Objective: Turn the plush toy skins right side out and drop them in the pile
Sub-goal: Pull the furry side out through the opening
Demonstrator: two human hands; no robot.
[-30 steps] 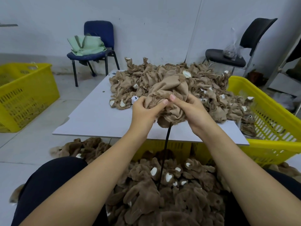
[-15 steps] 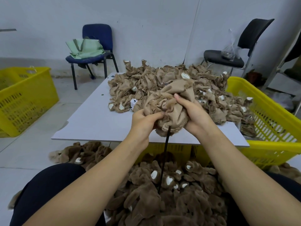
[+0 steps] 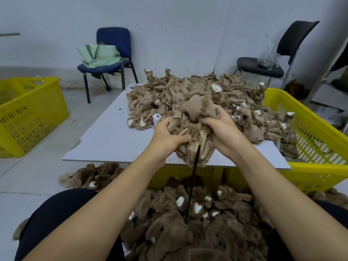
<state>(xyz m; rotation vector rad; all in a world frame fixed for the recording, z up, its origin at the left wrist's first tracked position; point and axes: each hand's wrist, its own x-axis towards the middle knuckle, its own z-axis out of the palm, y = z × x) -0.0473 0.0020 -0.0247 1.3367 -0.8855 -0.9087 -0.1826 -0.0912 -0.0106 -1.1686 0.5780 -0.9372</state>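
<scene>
Left hand point(image 3: 168, 135) squeezing tan toy skin point(image 3: 192, 127), fingers curled into cloth. Right hand point(image 3: 221, 131) gripping same skin from other side. Skin being held above near edge of white table point(image 3: 113, 142). Black stick point(image 3: 191, 187) poking up into skin. Fluffy brown pile point(image 3: 188, 227) lying below, between knees.

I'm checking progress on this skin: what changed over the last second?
Both hands worked lower on the inside-out skin: the left hand shifted its grip down to the bunched lower edge by the black rod, and the right hand dug its fingers into the folds, pushing fabric up. Nothing was let go. The table heap and the finished pile stayed put.
</scene>
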